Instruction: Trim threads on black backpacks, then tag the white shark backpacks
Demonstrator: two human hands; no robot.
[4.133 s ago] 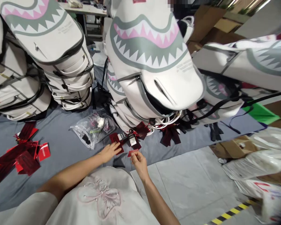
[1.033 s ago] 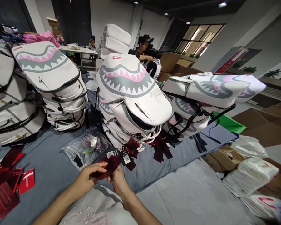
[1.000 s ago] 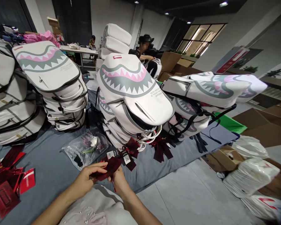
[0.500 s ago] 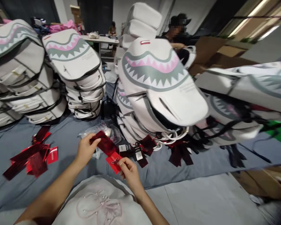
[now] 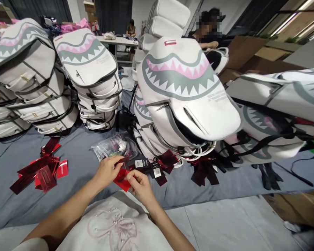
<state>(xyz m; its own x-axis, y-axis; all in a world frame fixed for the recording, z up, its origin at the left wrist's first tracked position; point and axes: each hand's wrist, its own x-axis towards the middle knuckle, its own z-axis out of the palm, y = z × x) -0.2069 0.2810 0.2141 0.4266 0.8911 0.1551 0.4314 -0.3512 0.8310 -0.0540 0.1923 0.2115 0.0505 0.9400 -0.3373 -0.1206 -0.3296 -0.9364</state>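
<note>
Near my body, my left hand [image 5: 110,171] pinches the dark red upper part of a tag, its fingers pressed together. My right hand [image 5: 138,183] is closed beside it, gripping a thin string at the edge of the bright red tag [image 5: 122,180]. The two hands nearly touch. Just beyond them lies a clear plastic bag [image 5: 110,146] with small items in it. To the right, black tags with white labels [image 5: 156,171] and dark red tags hang from a stack of white backpacks [image 5: 183,83] with shark-mouth prints. A pile of red tags [image 5: 45,170] lies at the left.
More backpack stacks stand at the left [image 5: 23,69], centre left [image 5: 89,59] and right [image 5: 272,90] on the grey cloth [image 5: 75,157]. Black straps [image 5: 269,177] hang at the right. Behind are a person [image 5: 208,28], cardboard boxes [image 5: 246,52] and another table with a person.
My left hand has moved right and down, close to my right hand, and the dark red part of the tag is now mostly hidden. The view has shifted slightly.
</note>
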